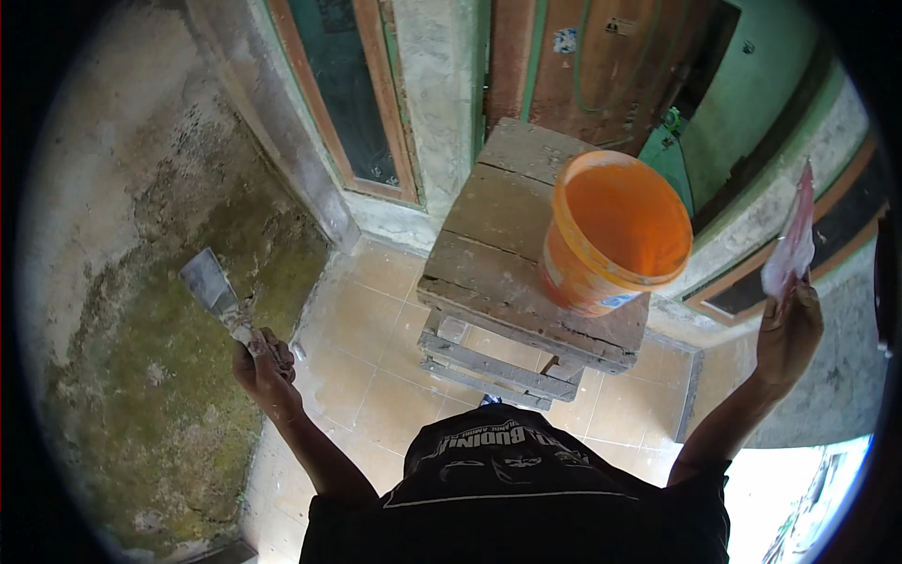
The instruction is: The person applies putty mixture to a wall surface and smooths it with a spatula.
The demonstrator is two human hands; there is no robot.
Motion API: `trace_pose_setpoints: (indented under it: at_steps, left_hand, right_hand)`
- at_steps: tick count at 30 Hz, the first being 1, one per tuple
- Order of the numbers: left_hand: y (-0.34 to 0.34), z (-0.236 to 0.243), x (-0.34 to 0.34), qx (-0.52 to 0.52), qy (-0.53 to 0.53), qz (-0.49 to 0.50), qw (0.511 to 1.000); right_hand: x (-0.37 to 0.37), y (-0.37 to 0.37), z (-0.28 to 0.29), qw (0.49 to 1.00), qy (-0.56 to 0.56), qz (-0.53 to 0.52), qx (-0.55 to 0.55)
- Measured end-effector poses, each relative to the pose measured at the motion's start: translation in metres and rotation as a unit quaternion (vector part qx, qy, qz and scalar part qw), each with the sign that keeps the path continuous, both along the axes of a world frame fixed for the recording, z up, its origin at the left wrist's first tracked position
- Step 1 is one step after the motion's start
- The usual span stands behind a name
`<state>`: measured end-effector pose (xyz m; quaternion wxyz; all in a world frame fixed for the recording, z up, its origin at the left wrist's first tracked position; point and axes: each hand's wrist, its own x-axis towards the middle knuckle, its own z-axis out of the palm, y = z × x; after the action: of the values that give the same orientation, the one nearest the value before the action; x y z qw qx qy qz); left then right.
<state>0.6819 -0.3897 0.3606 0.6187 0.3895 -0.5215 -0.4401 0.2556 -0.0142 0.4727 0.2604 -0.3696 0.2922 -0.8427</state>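
Wooden surface (489,226): left fingers (279,351) clenched round metal scraper (214,289), right fingers (806,301) pinching translucent pinkish sheet (792,246), orange plastic bucket (573,268) on it.

1. We take this for a house's entrance or porch.
2. Ahead, between our left hand (266,368) and right hand (790,331), we see a brown wooden door (601,80).
3. Wood-framed windows sit ahead of our left hand (346,89) and just beside our right.
4. Tan floor tiles (376,315) spread right of our left hand.
5. Below it, a green-stained plaster wall (160,395).
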Motion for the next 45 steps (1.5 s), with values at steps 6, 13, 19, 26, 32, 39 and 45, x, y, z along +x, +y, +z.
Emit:
trace_pose_setpoints:
  at_steps: [6, 13, 19, 26, 32, 39, 45]
  left_hand:
    - [-0.011, 0.048, -0.042, -0.07, -0.026, -0.147, 0.986]
    - [-0.009, 0.185, -0.196, -0.51, -0.234, -0.307, 0.769]
    - [0.052, 0.213, -0.294, -0.686, -0.504, -0.287, 0.44]
    - [0.074, 0.155, -0.363, -0.711, -0.453, -0.459, 0.281]
    - [0.081, 0.174, -0.361, -0.56, -0.574, -0.525, 0.285]
    - [0.086, 0.165, -0.368, -0.579, -0.567, -0.534, 0.242]
    - [0.082, 0.167, -0.363, -0.591, -0.54, -0.54, 0.258]
  right_hand:
    - [0.006, -0.049, 0.001, 0.949, -0.248, 0.112, -0.161]
    - [0.012, -0.025, -0.044, 0.894, -0.348, 0.071, -0.274]
    - [0.045, -0.01, -0.076, 0.929, -0.25, -0.21, -0.172]
    - [0.111, 0.029, -0.109, 0.76, -0.078, -0.63, 0.14]
    - [0.187, 0.055, -0.125, 0.826, -0.25, -0.467, -0.192]
    - [0.24, 0.044, -0.138, 0.766, -0.304, -0.538, -0.18]
    - [0.256, 0.02, -0.131, 0.75, -0.306, -0.563, -0.167]
